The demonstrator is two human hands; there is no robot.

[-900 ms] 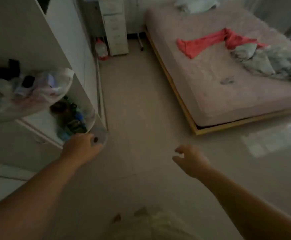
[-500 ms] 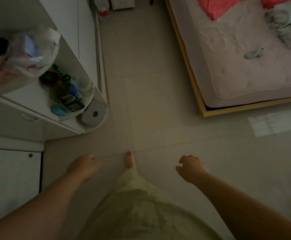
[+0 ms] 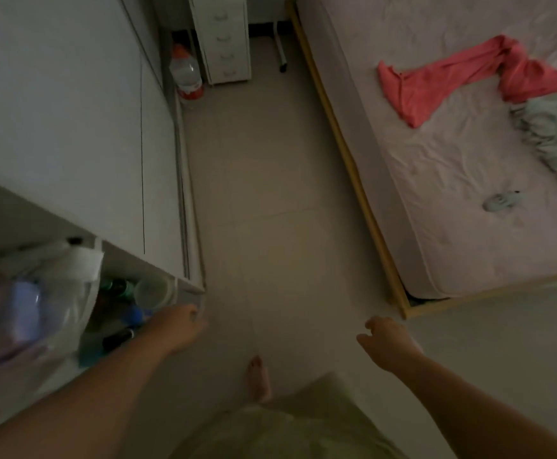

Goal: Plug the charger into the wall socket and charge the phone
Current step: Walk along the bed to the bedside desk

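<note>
No charger, phone or wall socket shows in this dim head view. My left hand (image 3: 179, 329) hangs at the rounded corner of a white shelf unit (image 3: 158, 279). I see its back, the fingers curl away from me, and nothing shows in it. My right hand (image 3: 386, 344) hangs over the bare tiled floor (image 3: 270, 180) with its fingers loosely curled and apart, holding nothing. A small grey object (image 3: 500, 202) lies on the pink mattress; what it is I cannot tell.
White wardrobe (image 3: 72, 127) along the left, its open shelves crowded with bottles and a plastic bag (image 3: 32, 313). A low bed (image 3: 469, 160) with red cloth (image 3: 436, 81) on the right. White drawer unit (image 3: 226, 38) and large water bottle (image 3: 186, 72) at the far end. My bare foot (image 3: 258, 379) is below.
The view has tilted back up toward the far end of the room. My left hand has risen from over the floor to the shelf corner. The right hand has kept its pose.
</note>
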